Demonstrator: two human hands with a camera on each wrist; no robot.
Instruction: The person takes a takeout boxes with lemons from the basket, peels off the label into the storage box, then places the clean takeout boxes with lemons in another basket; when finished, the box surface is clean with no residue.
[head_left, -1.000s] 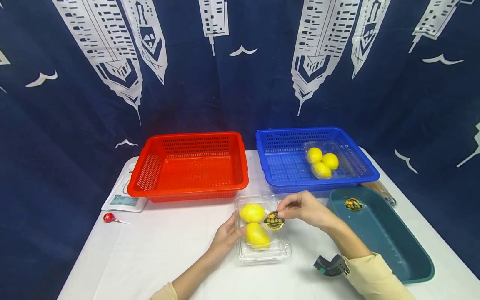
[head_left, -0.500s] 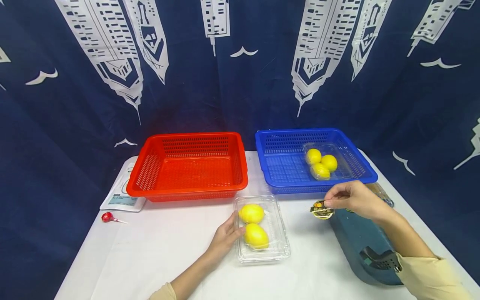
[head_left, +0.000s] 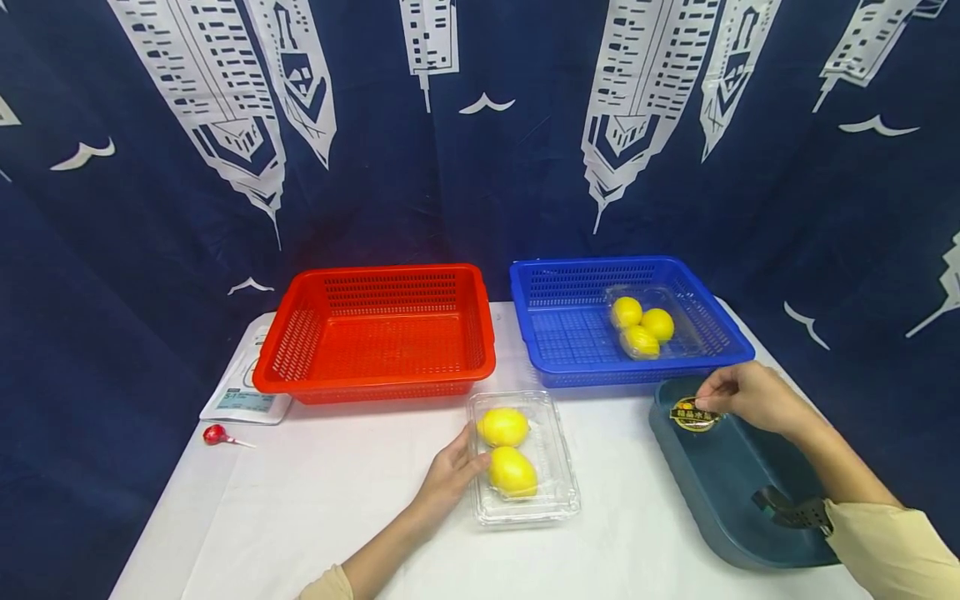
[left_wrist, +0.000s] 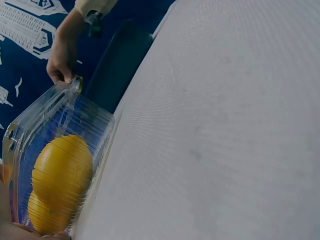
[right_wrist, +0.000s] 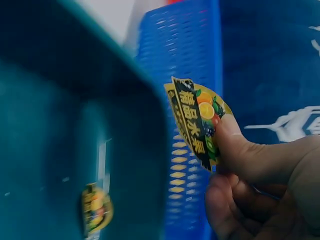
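A clear plastic fruit box (head_left: 553,454) with two lemons (head_left: 513,472) in it rests on the white table. My left hand (head_left: 450,468) grips the box's left side, thumb on top near the lower lemon. Over the far end of a dark green tray (head_left: 697,512), my right hand (head_left: 757,402) pinches a round black-and-gold fruit label (head_left: 688,414) between thumb and fingertips. Printed fruit and characters show on this label (right_wrist: 197,122) in the right wrist view. A second such label (right_wrist: 97,210) lies inside the tray there; the head view hides it.
A red basket (head_left: 375,388) stands at the back left beside a white scale (head_left: 243,404) and a red lollipop (head_left: 215,434). A blue basket (head_left: 555,372) at the back right holds another clear box with three lemons (head_left: 657,325).
My right hand has carried the label rightward, away from over the fruit box to above the green tray's far end. My left hand stays on the box.
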